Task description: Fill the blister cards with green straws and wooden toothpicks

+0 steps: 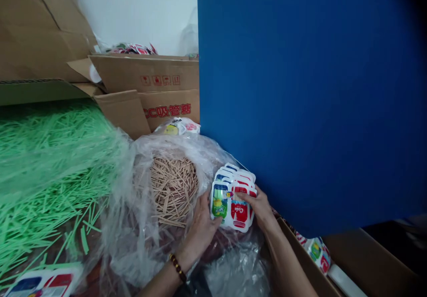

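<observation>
White-bordered packets (232, 212), printed with Cola and Sprite artwork, form a stack between the two hands on my head-camera feed. Right hand (258, 204): clamped on the stack's right edge, thumb across the front. Left hand (202, 223): closed on the lower left edge. I log the stack just right of thin tan sticks (173, 190) in a clear plastic bag (213, 150); green strips (76, 185) lie farther left, a blue panel (300, 87) rises beyond.

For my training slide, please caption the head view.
Left hand and right hand hold stacked printed packets beside brown sticks in clear plastic, with green strips further left.
</observation>
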The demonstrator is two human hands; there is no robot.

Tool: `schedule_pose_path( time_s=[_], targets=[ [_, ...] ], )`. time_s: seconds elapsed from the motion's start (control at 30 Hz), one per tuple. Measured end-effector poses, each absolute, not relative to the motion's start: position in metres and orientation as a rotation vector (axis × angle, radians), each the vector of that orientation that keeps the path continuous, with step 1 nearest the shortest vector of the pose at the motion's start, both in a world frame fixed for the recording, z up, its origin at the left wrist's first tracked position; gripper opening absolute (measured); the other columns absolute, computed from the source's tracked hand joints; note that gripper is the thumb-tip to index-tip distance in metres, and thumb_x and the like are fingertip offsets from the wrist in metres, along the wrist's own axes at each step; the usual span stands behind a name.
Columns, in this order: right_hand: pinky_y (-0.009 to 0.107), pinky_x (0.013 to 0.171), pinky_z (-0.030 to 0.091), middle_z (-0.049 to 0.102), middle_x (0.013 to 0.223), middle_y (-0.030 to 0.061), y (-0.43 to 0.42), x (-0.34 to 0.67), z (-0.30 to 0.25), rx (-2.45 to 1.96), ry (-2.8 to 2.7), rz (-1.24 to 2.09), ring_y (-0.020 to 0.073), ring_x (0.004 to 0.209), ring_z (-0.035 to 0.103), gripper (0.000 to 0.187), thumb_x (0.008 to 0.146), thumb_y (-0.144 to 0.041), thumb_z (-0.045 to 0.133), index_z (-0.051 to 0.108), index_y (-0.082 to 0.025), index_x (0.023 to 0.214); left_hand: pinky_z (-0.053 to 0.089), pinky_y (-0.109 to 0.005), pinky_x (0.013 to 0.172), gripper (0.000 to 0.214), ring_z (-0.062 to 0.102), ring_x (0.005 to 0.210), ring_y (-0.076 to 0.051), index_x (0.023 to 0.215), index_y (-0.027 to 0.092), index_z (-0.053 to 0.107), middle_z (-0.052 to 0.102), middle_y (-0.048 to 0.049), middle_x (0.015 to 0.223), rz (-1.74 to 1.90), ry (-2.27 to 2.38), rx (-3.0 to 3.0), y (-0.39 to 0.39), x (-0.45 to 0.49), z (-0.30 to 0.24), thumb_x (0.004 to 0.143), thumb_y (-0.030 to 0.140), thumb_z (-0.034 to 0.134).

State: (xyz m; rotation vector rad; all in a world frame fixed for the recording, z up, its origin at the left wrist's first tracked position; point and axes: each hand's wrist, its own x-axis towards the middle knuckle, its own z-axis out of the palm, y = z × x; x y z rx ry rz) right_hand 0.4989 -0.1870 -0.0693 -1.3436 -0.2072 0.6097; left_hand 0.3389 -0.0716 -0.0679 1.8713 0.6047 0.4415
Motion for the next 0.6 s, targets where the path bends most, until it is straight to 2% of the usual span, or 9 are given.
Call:
schedule_pose_path(
  time_s=[0.1, 0.23, 0.3, 0.33, 0.43, 0.53, 0.6],
  targets=[
    [0.039, 0.069, 0.057, 0.075, 0.088, 0.0046, -0.201, 0.491, -0.070, -1.335, -0.259, 0.645, 0.0261, 0.072, 0.070, 0.062, 0.054, -0.035, 0.085, 0.062, -0.019, 0.109, 0.021, -0.047, 0.115, 0.085, 0.025, 0.140, -0.030, 0.144, 0.019, 0.021, 0.029, -0.0164, 0.151, 0.418, 0.624, 1.866, -0.070, 0.338, -0.068, 0.072, 0.016, 0.066],
    [0.038, 0.087, 0.053, 0.071, 0.107, 0.0048, -0.225, 0.478, -0.075, -1.444, -0.466, 0.610, 0.0267, 0.097, 0.067, 0.054, 0.058, -0.031, 0.084, 0.065, -0.022, 0.108, 0.016, -0.047, 0.117, 0.106, 0.019, 0.143, -0.029, 0.149, 0.025, 0.005, 0.016, -0.0132, 0.157, 0.414, 0.519, 1.819, -0.061, 0.332, -0.056, 0.070, 0.025, 0.075],
    [0.038, 0.095, 0.048, 0.067, 0.116, 0.0056, -0.235, 0.471, -0.077, -1.469, -0.606, 0.620, 0.0268, 0.107, 0.062, 0.051, 0.061, -0.031, 0.082, 0.065, -0.023, 0.109, 0.020, -0.047, 0.116, 0.111, 0.024, 0.141, -0.030, 0.150, 0.026, 0.004, 0.019, -0.0124, 0.157, 0.350, 0.424, 1.797, -0.054, 0.329, -0.047, 0.068, 0.029, 0.078],
    [0.038, 0.097, 0.047, 0.064, 0.120, 0.0058, -0.239, 0.467, -0.079, -1.464, -0.645, 0.637, 0.0267, 0.110, 0.061, 0.053, 0.062, -0.031, 0.082, 0.064, -0.024, 0.112, 0.022, -0.047, 0.115, 0.109, 0.029, 0.139, -0.030, 0.150, 0.027, 0.009, 0.024, -0.0122, 0.155, 0.304, 0.376, 1.791, -0.051, 0.329, -0.043, 0.067, 0.031, 0.080],
    [0.040, 0.100, 0.045, 0.057, 0.131, 0.0060, -0.247, 0.458, -0.087, -1.410, -0.648, 0.668, 0.0269, 0.118, 0.056, 0.072, 0.061, -0.032, 0.083, 0.053, -0.028, 0.126, 0.031, -0.047, 0.112, 0.095, 0.043, 0.131, -0.030, 0.145, 0.028, 0.028, 0.041, -0.0113, 0.147, 0.195, 0.288, 1.778, -0.047, 0.332, -0.039, 0.066, 0.034, 0.080],
    [0.041, 0.102, 0.043, 0.046, 0.142, 0.0075, -0.243, 0.455, -0.093, -1.425, -0.654, 0.643, 0.0270, 0.125, 0.050, 0.090, 0.059, -0.030, 0.085, 0.039, -0.031, 0.137, 0.035, -0.047, 0.109, 0.096, 0.048, 0.127, -0.030, 0.144, 0.028, 0.029, 0.047, -0.0107, 0.142, 0.189, 0.282, 1.785, -0.052, 0.336, -0.043, 0.064, 0.032, 0.081],
    [0.041, 0.099, 0.046, 0.053, 0.135, 0.0093, -0.235, 0.457, -0.091, -1.452, -0.655, 0.642, 0.0265, 0.118, 0.056, 0.080, 0.064, -0.031, 0.081, 0.043, -0.026, 0.134, 0.037, -0.047, 0.108, 0.093, 0.051, 0.124, -0.029, 0.144, 0.026, 0.029, 0.050, -0.0112, 0.138, 0.208, 0.298, 1.796, -0.058, 0.340, -0.043, 0.066, 0.031, 0.079]
  ],
)
